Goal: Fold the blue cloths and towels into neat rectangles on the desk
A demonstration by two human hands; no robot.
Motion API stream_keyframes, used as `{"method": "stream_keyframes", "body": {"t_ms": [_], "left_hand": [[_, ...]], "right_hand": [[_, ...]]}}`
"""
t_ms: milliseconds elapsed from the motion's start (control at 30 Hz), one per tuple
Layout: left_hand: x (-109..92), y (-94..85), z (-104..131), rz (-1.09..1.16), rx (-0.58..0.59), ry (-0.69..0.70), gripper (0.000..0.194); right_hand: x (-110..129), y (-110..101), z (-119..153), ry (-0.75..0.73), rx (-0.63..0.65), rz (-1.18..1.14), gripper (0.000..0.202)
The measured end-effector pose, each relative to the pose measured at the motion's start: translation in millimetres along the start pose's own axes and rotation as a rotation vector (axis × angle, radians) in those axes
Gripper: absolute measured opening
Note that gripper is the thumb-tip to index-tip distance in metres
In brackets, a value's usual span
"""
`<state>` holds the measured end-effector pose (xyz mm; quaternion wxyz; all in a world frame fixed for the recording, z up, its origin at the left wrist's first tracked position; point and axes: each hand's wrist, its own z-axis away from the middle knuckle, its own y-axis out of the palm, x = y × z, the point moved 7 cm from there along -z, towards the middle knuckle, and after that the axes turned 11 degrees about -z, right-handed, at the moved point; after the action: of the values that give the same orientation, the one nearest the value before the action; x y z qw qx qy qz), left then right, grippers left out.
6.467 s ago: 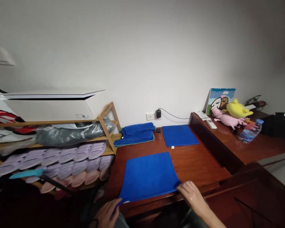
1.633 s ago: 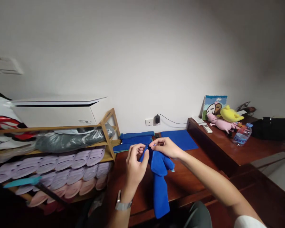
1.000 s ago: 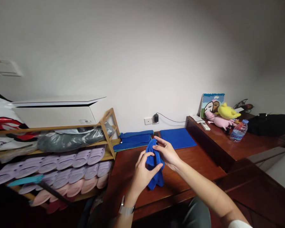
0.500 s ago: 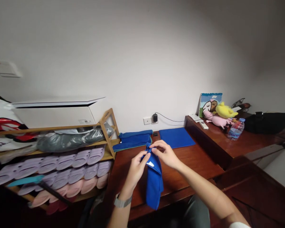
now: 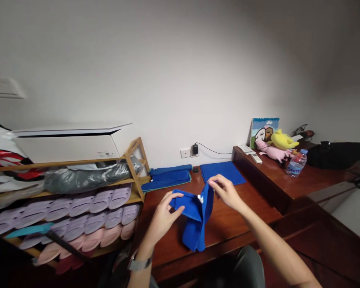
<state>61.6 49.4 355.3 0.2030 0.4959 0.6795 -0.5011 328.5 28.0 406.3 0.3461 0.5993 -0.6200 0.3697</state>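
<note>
Over the reddish-brown wooden tabletop [image 5: 258,200]: white-tagged blue cloth [image 5: 192,208], bunched, between both hands. Right hand [image 5: 227,193] pinches its upper corner; left hand [image 5: 162,216] half-open at the opposite edge, grip unclear. Risk: edge slipping if those left fingers are loose.

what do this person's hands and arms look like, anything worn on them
The left hand and right hand are both ungloved, with no rings that I can make out. A wide silver-coloured wristband circles the left wrist; any dial is out of sight. The right wrist has nothing on it. No sleeve shows on either forearm.
</note>
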Motion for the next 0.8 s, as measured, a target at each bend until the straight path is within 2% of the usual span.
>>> {"method": "stream_keyframes", "body": {"t_ms": [133, 233, 300, 467, 533, 633, 700, 800], "left_hand": [[25, -34.8, -2, 0.002, -0.137, -0.042, 0.036], [27, -46.8, -2, -0.020, -0.230, -0.077, 0.039], [15, -37.4, -2, -0.022, -0.224, -0.069, 0.037], [-43, 19.3, -4, 0.001, -0.052, 0.062, 0.034], [-62, 32.3, -5, -0.001, -0.019, 0.123, 0.030], [-73, 33.7, -7, 0.049, -0.029, 0.153, 0.035], [-71, 28.6, -9, 0.095, -0.064, 0.121, 0.039], [-61, 22.4, -11, 0.122, -0.144, 0.007, 0.042]], "right_hand": [[4, -41, 1, 0.102, -0.139, -0.096, 0.056], [9, -48, 4, 0.102, -0.151, -0.105, 0.055], [12, -40, 6, 0.089, -0.143, -0.089, 0.052], [24, -1, 7, -0.047, -0.095, 0.037, 0.035], [29, 13, 3, -0.098, -0.029, 0.080, 0.030], [33, 24, 2, -0.126, 0.038, 0.102, 0.025], [34, 27, 10, -0.157, -0.007, 0.116, 0.024], [27, 42, 41, -0.208, -0.098, 0.217, 0.020]]}}
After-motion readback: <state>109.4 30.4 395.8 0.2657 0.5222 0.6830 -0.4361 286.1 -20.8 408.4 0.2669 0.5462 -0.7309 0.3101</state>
